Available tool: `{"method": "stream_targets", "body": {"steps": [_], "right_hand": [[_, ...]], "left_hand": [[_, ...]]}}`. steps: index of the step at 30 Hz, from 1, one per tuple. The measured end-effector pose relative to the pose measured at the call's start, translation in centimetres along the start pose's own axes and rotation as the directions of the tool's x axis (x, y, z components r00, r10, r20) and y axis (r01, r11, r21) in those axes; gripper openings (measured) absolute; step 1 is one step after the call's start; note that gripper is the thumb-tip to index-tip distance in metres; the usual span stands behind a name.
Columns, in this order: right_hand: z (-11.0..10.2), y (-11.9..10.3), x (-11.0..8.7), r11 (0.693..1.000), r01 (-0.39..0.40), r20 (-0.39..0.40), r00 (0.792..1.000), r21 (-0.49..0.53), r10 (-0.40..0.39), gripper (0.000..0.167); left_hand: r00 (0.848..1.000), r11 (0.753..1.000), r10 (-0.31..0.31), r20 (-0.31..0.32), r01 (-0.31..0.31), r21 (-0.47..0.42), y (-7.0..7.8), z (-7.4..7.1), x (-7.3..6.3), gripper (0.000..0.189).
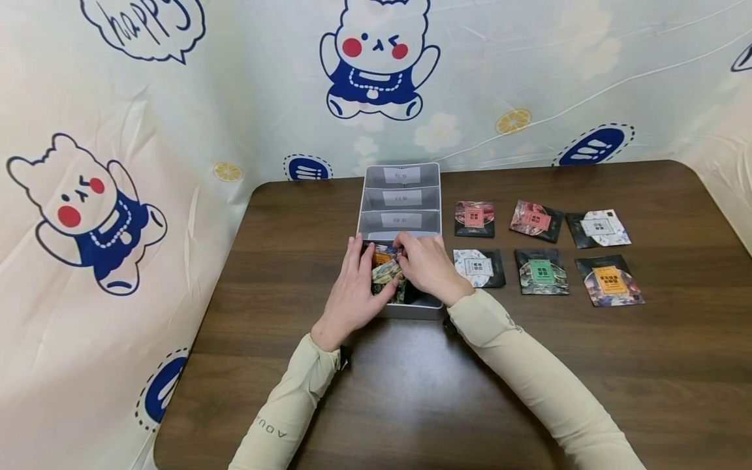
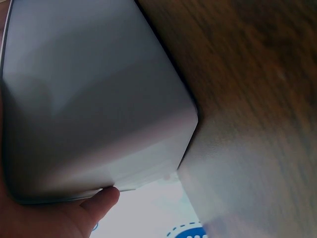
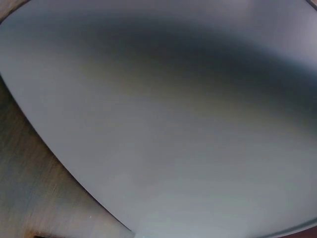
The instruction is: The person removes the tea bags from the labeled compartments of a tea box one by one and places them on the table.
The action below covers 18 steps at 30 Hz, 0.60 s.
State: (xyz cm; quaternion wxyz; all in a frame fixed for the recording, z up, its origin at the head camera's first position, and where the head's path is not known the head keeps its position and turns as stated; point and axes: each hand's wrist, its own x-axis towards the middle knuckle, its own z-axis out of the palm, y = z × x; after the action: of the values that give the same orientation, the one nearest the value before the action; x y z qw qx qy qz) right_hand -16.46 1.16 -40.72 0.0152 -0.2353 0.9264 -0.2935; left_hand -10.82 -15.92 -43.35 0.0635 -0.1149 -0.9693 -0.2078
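A long grey divided box [image 1: 408, 313] stands on the table with both hands over its front compartment. A dark sachet with a yellow-green print [image 1: 386, 271] lies tilted there, beside an orange and purple sachet [image 1: 382, 253]. My left hand [image 1: 351, 297] rests along the left side, fingers fairly straight, thumb spread across the sachets. From the right, my right hand [image 1: 430, 266] pinches the yellow-green sachet's edge with curled fingers; they partly hide it. Close up, the left wrist view shows the box wall [image 2: 99, 104] and a fingertip [image 2: 110, 197] at its rim. Only box wall [image 3: 163, 144] fills the right wrist view.
Right of the box lie two red sachets [image 1: 474, 219] [image 1: 536, 220], two white ones [image 1: 478, 267] [image 1: 598, 228], a green one [image 1: 542, 271] and an orange one [image 1: 610, 281]. White labels [image 1: 401, 220] mark the rear compartments. A printed curtain [image 1: 264, 98] hangs behind the table [image 1: 282, 261].
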Motion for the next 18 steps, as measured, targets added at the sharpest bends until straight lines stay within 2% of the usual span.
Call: {"method": "stream_targets", "body": {"steps": [10, 18], "right_hand": [[-0.4, 0.0, -0.3, 1.000, -0.014, 0.008, 1.000, -0.016, 0.014, 0.017], [-1.3, 0.2, -0.6, 0.999, -0.014, -0.035, 0.999, -0.036, 0.013, 0.021]], "left_hand": [[1.000, 1.000, 0.000, -0.004, 0.000, 0.000, 0.0, 0.0, -0.1, 0.079], [1.000, 1.000, 0.002, -0.009, -0.002, -0.001, 0.0, 0.0, -0.1, 0.079]]}}
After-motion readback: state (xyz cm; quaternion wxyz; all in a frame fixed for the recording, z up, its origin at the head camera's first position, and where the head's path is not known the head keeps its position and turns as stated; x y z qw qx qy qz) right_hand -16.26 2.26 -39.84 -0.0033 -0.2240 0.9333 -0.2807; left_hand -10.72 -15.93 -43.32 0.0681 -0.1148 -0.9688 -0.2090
